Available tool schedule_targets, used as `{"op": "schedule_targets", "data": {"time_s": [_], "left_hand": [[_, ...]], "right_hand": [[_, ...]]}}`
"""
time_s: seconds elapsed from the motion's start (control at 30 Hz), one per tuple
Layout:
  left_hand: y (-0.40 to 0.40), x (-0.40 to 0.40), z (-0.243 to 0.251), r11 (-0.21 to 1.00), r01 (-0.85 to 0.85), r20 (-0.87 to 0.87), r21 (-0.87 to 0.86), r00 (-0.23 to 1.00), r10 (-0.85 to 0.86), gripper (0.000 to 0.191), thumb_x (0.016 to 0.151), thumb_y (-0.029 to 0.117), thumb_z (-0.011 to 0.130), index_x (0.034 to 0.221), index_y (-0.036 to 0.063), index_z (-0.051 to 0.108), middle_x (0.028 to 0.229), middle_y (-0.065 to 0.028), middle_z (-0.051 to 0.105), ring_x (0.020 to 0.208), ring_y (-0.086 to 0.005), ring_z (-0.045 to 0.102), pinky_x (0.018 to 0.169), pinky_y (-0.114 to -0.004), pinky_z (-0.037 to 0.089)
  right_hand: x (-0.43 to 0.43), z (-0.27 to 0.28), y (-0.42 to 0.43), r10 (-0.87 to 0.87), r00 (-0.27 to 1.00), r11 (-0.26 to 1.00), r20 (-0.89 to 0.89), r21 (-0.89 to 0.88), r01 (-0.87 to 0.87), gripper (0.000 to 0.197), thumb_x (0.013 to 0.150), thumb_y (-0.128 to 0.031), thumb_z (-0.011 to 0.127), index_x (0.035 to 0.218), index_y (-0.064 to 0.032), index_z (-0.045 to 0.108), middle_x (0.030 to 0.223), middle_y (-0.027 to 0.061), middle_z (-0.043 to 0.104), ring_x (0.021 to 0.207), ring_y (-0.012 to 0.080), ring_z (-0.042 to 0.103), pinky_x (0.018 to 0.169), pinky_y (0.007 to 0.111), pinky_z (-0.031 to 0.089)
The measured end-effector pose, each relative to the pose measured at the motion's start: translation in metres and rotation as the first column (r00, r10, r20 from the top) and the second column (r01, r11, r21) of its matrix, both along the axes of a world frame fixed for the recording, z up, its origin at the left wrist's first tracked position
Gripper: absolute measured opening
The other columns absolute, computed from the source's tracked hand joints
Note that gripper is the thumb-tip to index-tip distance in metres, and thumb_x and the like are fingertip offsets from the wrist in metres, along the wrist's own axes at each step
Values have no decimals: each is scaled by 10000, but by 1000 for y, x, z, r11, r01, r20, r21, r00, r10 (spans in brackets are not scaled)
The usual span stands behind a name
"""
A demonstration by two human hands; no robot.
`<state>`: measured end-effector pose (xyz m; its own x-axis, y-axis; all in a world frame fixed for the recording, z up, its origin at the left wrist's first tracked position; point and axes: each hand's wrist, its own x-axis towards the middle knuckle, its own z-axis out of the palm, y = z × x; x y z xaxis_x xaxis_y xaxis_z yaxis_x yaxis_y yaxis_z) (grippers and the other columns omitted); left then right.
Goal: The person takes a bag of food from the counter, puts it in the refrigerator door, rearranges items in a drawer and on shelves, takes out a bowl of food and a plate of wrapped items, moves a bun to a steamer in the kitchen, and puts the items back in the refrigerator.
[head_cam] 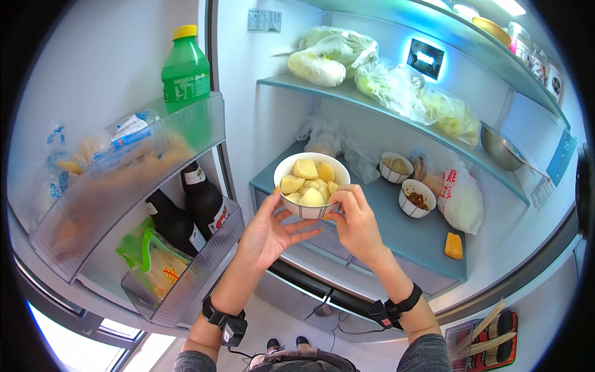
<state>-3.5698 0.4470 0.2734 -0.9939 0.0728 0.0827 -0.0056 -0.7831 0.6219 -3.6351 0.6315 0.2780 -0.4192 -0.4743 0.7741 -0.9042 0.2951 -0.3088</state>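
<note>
A white bowl (304, 211) with dark stripes, full of peeled, cut potato pieces (311, 197), is held in front of an open fridge. My left hand (274, 228) supports it from the left and below, fingers spread under the base. My right hand (355, 221) grips its right side at the rim. Behind it, on the fridge's lower shelf (395, 237), stand a small bowl of pale food (396, 167) and a small bowl of brown, chopped food (417, 199). An orange chunk of food (453, 246) lies near that shelf's front right corner.
Bagged leafy vegetables (386, 88) and a metal pan (501, 148) rest on the middle glass shelf. A tied white bag (460, 200) stands lower right. The open left door has bins with a green plastic bottle (186, 69), dark bottles (204, 195) and packets. Tubs stand on the top shelf.
</note>
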Motion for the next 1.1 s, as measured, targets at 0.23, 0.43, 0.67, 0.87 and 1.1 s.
{"op": "schedule_targets", "data": {"time_s": [0.23, 0.43, 0.67, 0.87, 1.1], "left_hand": [[12, -29, -45, 998, -3, -21, -58, 1000, 2, 447, 929, 95, 513, 1320, -49, 350, 1284, -188, 471, 1125, -370, 577, 1000, -479, 497], [21, -44, -52, 993, -11, 10, -117, 1000, 12, 435, 937, 91, 485, 1322, -61, 352, 1300, -194, 466, 1160, -350, 555, 1004, -469, 496], [11, -74, -74, 998, -61, 45, -17, 997, 62, 513, 988, 252, 501, 1373, -28, 311, 1454, -205, 286, 1257, -403, 455, 1055, -503, 417], [-16, -64, -81, 965, -238, 137, -107, 958, 251, 557, 992, 260, 479, 1437, -1, 269, 1532, -192, 189, 1279, -380, 443, 1057, -474, 397], [-41, -39, -78, 965, -182, 92, -189, 975, 202, 422, 987, 217, 446, 1345, -6, 442, 1384, -173, 461, 1215, -298, 523, 988, -366, 430]], "right_hand": [[-14, -41, 17, -87, 991, 996, -103, 22, 89, 270, 752, 40, 674, 978, -32, 545, 1037, 131, 547, 888, 341, 600, 717, 403, 499], [-26, -50, 25, -116, 988, 993, -106, 22, 119, 263, 745, 35, 682, 956, -35, 542, 1019, 128, 543, 850, 337, 598, 691, 404, 497], [-71, -72, -5, -180, 981, 984, 72, 28, 178, 308, 733, 55, 683, 972, -19, 503, 994, 146, 527, 835, 358, 593, 678, 411, 492], [-129, -85, -67, -262, 964, 964, 44, 60, 259, 303, 735, 41, 677, 972, -11, 495, 993, 162, 525, 865, 393, 603, 701, 461, 499], [-177, -77, -121, -318, 947, 948, 47, 37, 317, 251, 752, 43, 638, 950, -13, 495, 1015, 182, 535, 863, 418, 603, 709, 495, 494]]}}
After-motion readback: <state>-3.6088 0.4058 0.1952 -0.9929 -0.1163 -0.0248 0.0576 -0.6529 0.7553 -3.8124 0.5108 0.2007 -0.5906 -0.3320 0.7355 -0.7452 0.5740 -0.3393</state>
